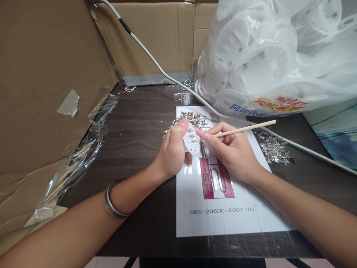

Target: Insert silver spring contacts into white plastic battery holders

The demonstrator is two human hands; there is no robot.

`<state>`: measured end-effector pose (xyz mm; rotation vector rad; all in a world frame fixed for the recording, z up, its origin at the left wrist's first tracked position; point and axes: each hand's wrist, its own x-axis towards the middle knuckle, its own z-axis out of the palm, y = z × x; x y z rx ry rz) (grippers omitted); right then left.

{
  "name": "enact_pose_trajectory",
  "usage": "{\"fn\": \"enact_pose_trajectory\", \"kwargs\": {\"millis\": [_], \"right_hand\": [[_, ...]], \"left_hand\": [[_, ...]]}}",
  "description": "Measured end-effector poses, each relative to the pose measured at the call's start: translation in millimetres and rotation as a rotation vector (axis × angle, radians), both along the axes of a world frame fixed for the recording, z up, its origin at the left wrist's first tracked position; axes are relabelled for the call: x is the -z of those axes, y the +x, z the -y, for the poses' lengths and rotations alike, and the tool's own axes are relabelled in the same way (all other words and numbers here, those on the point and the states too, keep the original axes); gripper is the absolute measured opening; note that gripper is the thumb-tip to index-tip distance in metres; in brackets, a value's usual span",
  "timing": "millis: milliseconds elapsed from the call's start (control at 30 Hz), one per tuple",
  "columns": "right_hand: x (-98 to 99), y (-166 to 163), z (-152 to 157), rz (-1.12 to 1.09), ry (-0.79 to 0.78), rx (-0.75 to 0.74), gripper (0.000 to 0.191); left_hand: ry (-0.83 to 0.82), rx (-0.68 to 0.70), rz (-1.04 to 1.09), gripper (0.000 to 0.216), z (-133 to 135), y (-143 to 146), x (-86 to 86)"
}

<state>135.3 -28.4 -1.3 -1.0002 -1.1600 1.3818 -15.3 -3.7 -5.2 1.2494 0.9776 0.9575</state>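
My left hand is closed around a white plastic part with slots, holding it tilted above the printed sheet. Small metal pieces sit in several of its slots. In my right hand is a thin wooden stick, gripped like a pen. Its tip meets the face of the white part near one of the metal pieces. Just behind my left hand lies a pile of small metal clips. A second pile of metal clips lies right of my right hand.
A paper sheet with a drawing lies on the dark table. A clear bag of white plastic parts stands at the back right. A white cable crosses behind my hands. Cardboard walls rise at the left and back.
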Motion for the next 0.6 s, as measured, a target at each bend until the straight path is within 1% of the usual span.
{"fn": "enact_pose_trajectory", "kwargs": {"millis": [133,300,400,500,600], "right_hand": [[-0.5,-0.6,-0.3,-0.017,-0.005,0.001,0.033],[-1.9,-2.7,0.1,0.100,0.071,0.053,0.032],[-0.9,-3.0,0.9,0.127,0.099,0.066,0.031],[0.0,-2.7,1.2,0.099,0.085,0.068,0.031],[-0.8,-2.2,0.9,0.027,0.033,0.051,0.032]], "left_hand": [[-0.002,-0.009,-0.006,0.053,0.3,0.3,-0.6],[-0.032,-0.033,-0.016,0.050,0.3,1.4,-0.8],[-0.043,-0.033,-0.014,0.047,0.6,1.9,-1.5],[-0.059,-0.030,-0.004,0.044,0.7,2.0,-2.3],[-0.058,-0.023,-0.004,0.042,0.7,1.5,-2.0]]}}
